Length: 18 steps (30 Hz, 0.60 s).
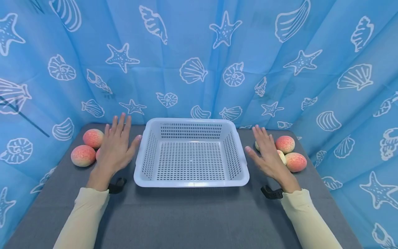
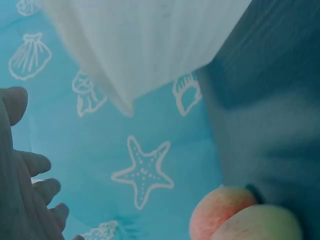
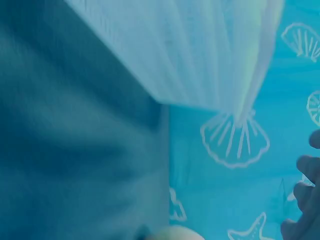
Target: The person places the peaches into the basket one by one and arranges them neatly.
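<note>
One white basket (image 1: 191, 184) stands by the far edge of one table (image 1: 199, 218), flanked by two hands, the left hand (image 1: 115, 148) and the right hand (image 1: 269, 155), and two black wristbands (image 1: 117, 186). At least three peaches (image 1: 82, 155) show near the far left corner, at least four more near the far right.

A blue seashell-print curtain (image 1: 199, 45) flanking a grey table (image 1: 192, 218) suggests a curtained booth.

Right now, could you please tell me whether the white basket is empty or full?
Empty: in the head view, the basket shows its bare slotted floor, and the peaches lie outside it on the table.
</note>
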{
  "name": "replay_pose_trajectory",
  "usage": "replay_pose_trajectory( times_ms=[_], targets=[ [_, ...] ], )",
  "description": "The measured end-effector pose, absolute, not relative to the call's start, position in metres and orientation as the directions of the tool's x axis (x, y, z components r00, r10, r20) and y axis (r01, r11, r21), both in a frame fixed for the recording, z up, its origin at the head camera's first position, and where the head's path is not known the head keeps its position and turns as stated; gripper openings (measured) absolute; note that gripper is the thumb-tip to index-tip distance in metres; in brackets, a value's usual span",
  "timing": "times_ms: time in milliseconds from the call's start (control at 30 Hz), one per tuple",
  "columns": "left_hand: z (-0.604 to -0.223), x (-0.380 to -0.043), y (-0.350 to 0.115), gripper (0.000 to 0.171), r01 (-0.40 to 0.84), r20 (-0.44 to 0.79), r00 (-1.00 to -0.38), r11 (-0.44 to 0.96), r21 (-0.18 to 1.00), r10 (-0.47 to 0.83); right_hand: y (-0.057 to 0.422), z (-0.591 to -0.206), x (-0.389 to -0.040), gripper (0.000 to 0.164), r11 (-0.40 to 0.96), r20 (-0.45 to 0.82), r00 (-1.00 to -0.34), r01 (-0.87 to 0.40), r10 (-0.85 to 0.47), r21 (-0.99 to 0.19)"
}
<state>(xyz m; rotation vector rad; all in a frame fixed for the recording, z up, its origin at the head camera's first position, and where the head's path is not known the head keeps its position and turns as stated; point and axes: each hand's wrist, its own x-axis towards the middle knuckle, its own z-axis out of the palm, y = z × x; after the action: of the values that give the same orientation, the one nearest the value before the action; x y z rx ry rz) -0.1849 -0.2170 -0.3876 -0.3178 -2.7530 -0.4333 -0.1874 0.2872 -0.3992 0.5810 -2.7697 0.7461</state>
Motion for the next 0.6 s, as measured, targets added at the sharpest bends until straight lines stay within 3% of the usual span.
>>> replay_pose_trajectory(
  times_ms=[233, 600],
  targets=[
    [-0.407, -0.158, -0.210, 0.089, 0.304, 0.302, -0.934, 0.871, 0.385, 0.192, 0.271, -0.415, -0.162, 0.083, 0.684, 0.256, -0.903, -0.429, -0.346, -0.590],
    [-0.432, -0.135, -0.202, 0.109, 0.315, 0.192, -0.949, 0.785, 0.534, 0.250, 0.260, -0.441, -0.141, 0.102, 0.640, 0.249, -0.888, -0.453, -0.386, -0.621]
  ],
)
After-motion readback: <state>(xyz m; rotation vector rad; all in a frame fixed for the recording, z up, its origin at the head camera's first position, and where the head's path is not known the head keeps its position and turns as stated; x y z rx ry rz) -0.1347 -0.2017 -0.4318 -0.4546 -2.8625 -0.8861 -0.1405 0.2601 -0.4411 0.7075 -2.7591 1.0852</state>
